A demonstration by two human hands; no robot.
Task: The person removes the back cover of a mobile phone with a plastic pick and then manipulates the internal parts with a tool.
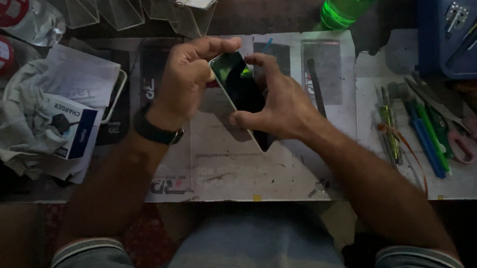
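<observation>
Both hands are clamping a dark-screened phone point(241, 88) above the tabletop's point(235, 168) middle: the left hand point(189, 78) is gripping its far end, the right hand point(279, 100) its side; its long axis is probably slanting toward the near edge.

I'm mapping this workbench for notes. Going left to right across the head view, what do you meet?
Crumpled paper → small charger box → left hand → smartphone → right hand → green and blue tools → scissors.

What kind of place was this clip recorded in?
Probably a phone repair bench. Both hands hold a smartphone over a work mat, with tweezers and pry tools to the right and a blue parts tray behind them.
</observation>
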